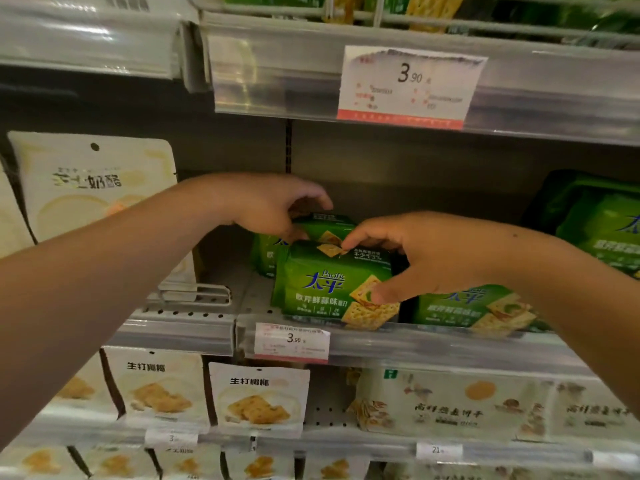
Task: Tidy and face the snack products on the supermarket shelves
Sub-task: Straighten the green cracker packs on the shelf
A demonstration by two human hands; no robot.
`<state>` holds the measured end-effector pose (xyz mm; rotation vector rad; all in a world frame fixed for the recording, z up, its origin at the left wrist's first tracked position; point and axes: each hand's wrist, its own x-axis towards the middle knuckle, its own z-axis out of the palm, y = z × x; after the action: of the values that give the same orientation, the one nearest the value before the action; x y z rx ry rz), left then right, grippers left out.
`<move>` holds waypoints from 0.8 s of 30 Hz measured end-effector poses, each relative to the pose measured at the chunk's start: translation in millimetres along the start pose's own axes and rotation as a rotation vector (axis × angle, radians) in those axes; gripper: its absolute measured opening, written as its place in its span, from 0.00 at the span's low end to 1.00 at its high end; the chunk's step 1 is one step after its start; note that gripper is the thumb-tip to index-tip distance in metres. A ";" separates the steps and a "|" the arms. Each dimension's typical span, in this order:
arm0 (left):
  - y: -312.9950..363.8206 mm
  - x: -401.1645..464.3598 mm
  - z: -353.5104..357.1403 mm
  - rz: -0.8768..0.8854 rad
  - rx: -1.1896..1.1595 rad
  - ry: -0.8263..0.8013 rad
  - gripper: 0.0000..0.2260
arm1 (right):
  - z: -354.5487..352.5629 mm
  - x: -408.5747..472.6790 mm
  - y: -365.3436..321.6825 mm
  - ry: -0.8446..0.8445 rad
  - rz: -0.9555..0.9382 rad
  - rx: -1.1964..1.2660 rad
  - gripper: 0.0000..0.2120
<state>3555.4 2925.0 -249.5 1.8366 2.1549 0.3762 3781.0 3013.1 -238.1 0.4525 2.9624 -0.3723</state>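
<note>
A green cracker pack (322,285) stands at the front of the middle shelf (180,327), label facing out. My right hand (412,258) grips it, thumb on its front face and fingers curled over its top right corner. Behind it sits a second green cracker pack (322,227). My left hand (266,206) reaches in over that rear pack and holds its top with curled fingers. Another green pack (467,308) lies to the right of the front one, partly hidden by my right wrist.
A bigger green pack (599,223) stands at the far right. A white pouch (93,188) stands left of a wire divider (197,292). Price tags (408,84) hang on the shelf edges. Below are white snack pouches (259,400) and pale cracker packs (446,407).
</note>
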 end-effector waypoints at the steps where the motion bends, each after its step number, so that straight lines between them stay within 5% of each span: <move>1: -3.8 -3.4 -3.5 -0.034 0.001 -0.020 0.25 | 0.3 -1.8 2.6 0.008 0.016 0.011 0.29; 11: 8.4 -5.6 5.2 0.013 -0.174 -0.111 0.13 | 8.7 -8.9 15.6 0.144 -0.002 -0.069 0.25; 16: 20.4 -12.4 7.6 0.043 -0.187 -0.210 0.35 | 9.9 -19.2 19.6 0.181 0.007 -0.081 0.24; 24: 27.5 -16.8 18.6 0.038 -0.320 -0.172 0.28 | 9.1 -23.8 17.0 0.159 0.056 -0.068 0.22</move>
<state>3590.0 2912.9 -255.6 1.6663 1.8281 0.5171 3809.5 3019.8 -246.8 0.5808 3.0959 -0.2389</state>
